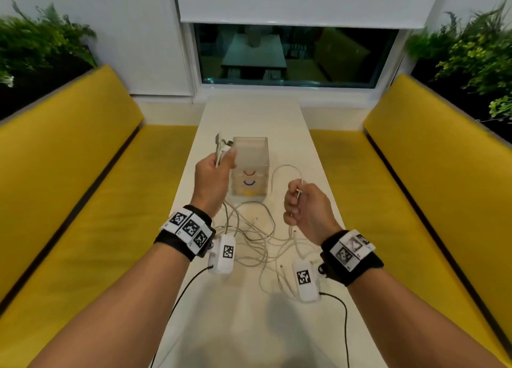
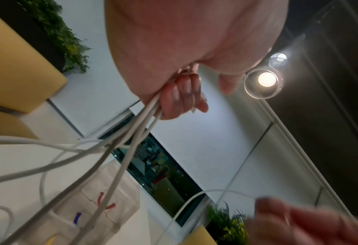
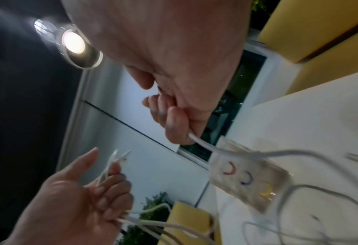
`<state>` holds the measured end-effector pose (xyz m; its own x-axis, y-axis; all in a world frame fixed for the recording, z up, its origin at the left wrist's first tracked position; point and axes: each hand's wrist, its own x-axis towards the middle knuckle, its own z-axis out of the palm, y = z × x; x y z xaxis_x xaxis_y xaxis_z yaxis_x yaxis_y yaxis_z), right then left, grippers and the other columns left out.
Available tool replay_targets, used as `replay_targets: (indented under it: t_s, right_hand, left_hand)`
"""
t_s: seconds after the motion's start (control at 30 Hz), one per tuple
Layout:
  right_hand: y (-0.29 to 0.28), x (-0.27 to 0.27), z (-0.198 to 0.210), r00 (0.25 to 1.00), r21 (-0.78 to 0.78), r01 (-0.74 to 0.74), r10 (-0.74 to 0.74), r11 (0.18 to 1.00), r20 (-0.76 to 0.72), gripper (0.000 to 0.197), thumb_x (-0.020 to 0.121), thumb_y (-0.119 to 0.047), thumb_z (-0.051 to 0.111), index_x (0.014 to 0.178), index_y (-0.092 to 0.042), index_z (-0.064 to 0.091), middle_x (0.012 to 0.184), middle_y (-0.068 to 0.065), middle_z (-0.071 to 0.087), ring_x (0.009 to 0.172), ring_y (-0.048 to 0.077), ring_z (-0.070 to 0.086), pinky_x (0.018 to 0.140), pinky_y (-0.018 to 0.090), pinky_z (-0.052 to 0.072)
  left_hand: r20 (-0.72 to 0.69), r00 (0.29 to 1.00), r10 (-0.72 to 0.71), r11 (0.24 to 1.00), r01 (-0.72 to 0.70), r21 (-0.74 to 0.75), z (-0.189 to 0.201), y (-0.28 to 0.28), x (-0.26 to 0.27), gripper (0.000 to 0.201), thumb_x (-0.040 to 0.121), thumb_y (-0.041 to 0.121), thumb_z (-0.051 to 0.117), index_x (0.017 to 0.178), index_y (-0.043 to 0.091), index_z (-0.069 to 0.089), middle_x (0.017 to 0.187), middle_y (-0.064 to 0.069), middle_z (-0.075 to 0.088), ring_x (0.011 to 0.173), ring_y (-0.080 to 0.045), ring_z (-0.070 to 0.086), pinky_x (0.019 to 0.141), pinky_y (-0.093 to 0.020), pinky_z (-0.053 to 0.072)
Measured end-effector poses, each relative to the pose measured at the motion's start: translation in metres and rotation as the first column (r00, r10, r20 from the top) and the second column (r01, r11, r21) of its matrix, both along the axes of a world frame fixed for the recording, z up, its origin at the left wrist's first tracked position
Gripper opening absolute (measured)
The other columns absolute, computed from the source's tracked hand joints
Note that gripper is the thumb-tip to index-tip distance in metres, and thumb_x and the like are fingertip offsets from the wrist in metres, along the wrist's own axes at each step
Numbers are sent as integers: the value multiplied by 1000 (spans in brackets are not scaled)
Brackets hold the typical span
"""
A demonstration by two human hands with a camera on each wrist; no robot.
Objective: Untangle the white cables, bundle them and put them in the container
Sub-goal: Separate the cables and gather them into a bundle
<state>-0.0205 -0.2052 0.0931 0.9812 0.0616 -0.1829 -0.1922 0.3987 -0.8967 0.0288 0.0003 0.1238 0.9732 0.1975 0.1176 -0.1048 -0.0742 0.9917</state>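
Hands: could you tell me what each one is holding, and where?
Left hand grips several cables near their plug ends; right hand grips one cable near its end.

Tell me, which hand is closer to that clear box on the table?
Left. The left hand holds cable ends right beside the clear box, overlapping its left edge; the right hand is off to its right.

A long white table [image 1: 249, 326] runs away toward a window [image 1: 296, 54] at its far end. A white roller blind [image 1: 302, 2] covers the upper part of the window; the dark glass below reflects a table. Yellow upholstered benches flank the table, one along its left edge [image 1: 83, 179] and one along its right edge [image 1: 432, 179]. Green leafy plants [image 1: 41, 38] stand behind each bench back. A round ceiling lamp [image 2: 267, 79] glows overhead.
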Motion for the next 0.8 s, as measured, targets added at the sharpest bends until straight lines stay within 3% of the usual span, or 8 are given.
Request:
replay_targets:
  t_s: [0.07, 0.13, 0.23, 0.33, 0.47, 0.6, 0.67, 0.8]
  right_hand:
    - [7, 3, 22, 996, -156, -37, 49, 987, 72, 30, 103, -16, 29, 84, -13, 52, 66, 2, 37, 51, 14, 27, 46, 25, 23]
    - [16, 3, 36, 971, -407, -108, 185, 907, 154, 30, 105, -14, 33, 86, -10, 56, 66, 2, 39, 51, 12, 30, 46, 26, 23]
    - [30, 1, 44, 902, -660, -191, 395, 726, 174, 33, 103, -11, 42, 73, -14, 55, 63, 0, 43, 49, 9, 34, 47, 27, 27]
    - [33, -2, 41, 886, -661, -203, 422, 722, 190, 39, 105, -11, 45, 68, -14, 57, 59, -1, 44, 46, 8, 35, 47, 25, 29]
    - [21, 0, 16, 892, -623, -208, 408, 754, 195, 37, 104, -33, 49, 79, -11, 67, 62, 2, 40, 54, 14, 35, 53, 31, 29]
    - [3, 1, -23, 928, -612, -149, 323, 777, 184, 32, 106, -19, 47, 83, -10, 67, 64, 1, 41, 57, 10, 36, 55, 27, 28]
    - [-5, 8, -32, 927, -700, -38, 286, 713, 241, 29, 104, -18, 52, 83, -16, 71, 70, -8, 56, 67, 9, 48, 65, 27, 37]
    - [-26, 39, -42, 932, -825, 194, 164, 531, 324, 18, 100, -27, 60, 96, -29, 78, 96, 0, 62, 94, 17, 58, 93, 40, 45]
  left_hand:
    - [59, 991, -120, 993, 119, 26, 7, -12, -14, 43, 96, 45, 63, 77, 7, 61, 45, 14, 46, 43, -3, 39, 48, -19, 35]
    - [108, 969, -224, 974, 217, 72, 11, -23, -23, 60, 91, 52, 66, 81, -6, 59, 53, 4, 46, 46, -9, 37, 47, -20, 34]
    - [126, 950, -287, 954, 271, 129, 10, -33, -25, 45, 93, 37, 70, 70, 0, 57, 57, -8, 48, 50, -18, 42, 46, -29, 36]
    - [106, 962, -250, 956, 228, 184, 13, -33, -21, 33, 97, 26, 65, 73, 4, 61, 57, -9, 51, 47, -20, 46, 44, -34, 39]
    - [147, 985, -91, 992, 76, 104, 32, -16, -8, 26, 102, 27, 58, 78, 21, 65, 51, 15, 48, 46, -6, 41, 45, -22, 35]
    - [183, 981, -66, 994, 49, 94, 35, 0, 5, 25, 100, 33, 60, 78, 24, 66, 53, 15, 46, 53, -11, 39, 52, -31, 34]
    - [164, 984, -68, 993, 51, 103, 30, 1, 5, 24, 100, 32, 60, 78, 22, 66, 50, 17, 47, 52, -9, 40, 53, -29, 35]
    - [143, 990, -21, 995, 6, 101, 16, 0, 4, 23, 101, 29, 60, 80, 21, 67, 45, 17, 48, 50, -7, 41, 53, -27, 36]
